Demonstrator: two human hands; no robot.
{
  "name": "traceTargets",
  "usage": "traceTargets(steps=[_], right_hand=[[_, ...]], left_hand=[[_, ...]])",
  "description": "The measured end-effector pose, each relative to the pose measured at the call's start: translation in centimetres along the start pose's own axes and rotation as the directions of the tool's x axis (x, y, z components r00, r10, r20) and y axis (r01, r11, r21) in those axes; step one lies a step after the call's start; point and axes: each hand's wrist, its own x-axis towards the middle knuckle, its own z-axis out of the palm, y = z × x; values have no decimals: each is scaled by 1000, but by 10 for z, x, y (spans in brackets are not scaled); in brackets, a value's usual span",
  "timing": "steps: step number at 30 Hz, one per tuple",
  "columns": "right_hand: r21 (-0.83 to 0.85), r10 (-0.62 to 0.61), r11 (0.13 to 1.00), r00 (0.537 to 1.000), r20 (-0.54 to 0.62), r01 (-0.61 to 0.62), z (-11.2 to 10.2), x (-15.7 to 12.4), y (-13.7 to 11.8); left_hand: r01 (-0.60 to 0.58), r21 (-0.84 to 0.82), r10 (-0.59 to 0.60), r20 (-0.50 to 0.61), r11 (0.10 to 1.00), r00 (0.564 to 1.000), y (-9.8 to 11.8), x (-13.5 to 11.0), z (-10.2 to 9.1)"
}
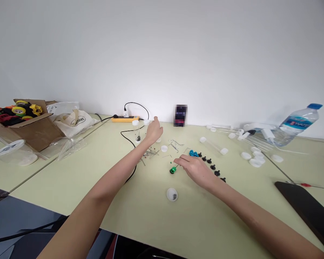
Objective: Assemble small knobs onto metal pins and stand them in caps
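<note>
My left hand (154,131) reaches toward the back, fingers curled beside upright clear tubes with white caps (135,130). What its fingers hold is hidden; a white cap (158,140) shows just below it. My right hand (196,169) pinches a thin metal rod, its lower end at a shiny green round piece with a black base (173,170) on the table. Near this hand lie blue pieces (193,153) and a row of black knob-like parts (213,167). A small white cup (172,194) with tiny metal bits sits in front.
Thin pins (150,153) and L-shaped keys (175,145) lie mid-table. Behind are a yellow power strip (125,119) and an upright phone (180,116). Left stands a cardboard box (34,131) of toys; right are loose caps (256,163), a water bottle (297,124) and a black slab (306,210).
</note>
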Motion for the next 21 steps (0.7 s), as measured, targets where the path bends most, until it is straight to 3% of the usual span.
traceTargets(steps=[4, 8, 12, 16, 18, 21], right_hand=[[143, 61, 988, 995, -74, -50, -4, 2, 2], [373, 256, 912, 948, -188, -172, -23, 5, 7], [496, 383, 845, 874, -300, -200, -49, 7, 12], [552, 474, 808, 785, -399, -208, -60, 7, 15], [555, 481, 804, 785, -391, -216, -60, 7, 16], [489, 410, 846, 844, -346, -211, -57, 6, 16]], left_hand=[[-42, -118, 40, -20, 992, 999, 3, -8, -4], [-185, -281, 180, -43, 942, 983, 19, -43, -18], [-133, -469, 213, 122, 873, 970, 30, -76, -26], [-44, -580, 248, 277, 813, 929, 32, -97, -27], [-36, -602, 278, 314, 798, 908, 34, -102, -28], [-34, -599, 273, 312, 800, 910, 37, -106, -29]])
